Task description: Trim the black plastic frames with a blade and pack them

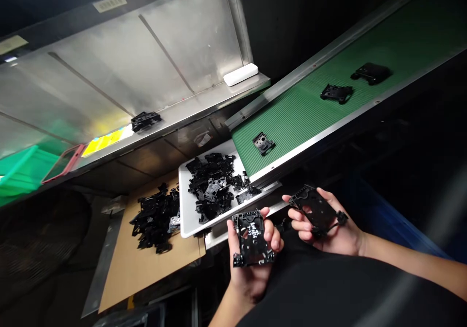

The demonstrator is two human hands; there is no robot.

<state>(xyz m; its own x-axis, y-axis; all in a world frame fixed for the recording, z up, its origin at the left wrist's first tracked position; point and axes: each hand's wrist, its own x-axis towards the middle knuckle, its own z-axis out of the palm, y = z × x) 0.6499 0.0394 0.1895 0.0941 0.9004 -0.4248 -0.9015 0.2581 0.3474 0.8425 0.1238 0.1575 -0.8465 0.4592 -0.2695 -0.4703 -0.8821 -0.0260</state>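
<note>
My left hand [251, 273] grips a flat black plastic part [251, 239] by its sides, face toward me. White handwriting marks its surface, and a comb-like row of teeth runs along the top edge. To the right, my right hand [339, 234] is closed around a similar black plastic part [315, 212], held tilted, with round holes near its left side. The two parts are apart. Beyond my hands, a white tray [188, 215] holds a heap of such black parts [215, 186]. Another pile of black parts [155, 220] lies left of the tray.
A green conveyor belt [295, 118] slopes down to the tray, carrying several black parts [336, 93]. Cardboard [146, 278] lies under the left pile. On the metal ledge are a white box [241, 75], a black part [145, 121], a red-framed item [63, 164] and a green bin [29, 171].
</note>
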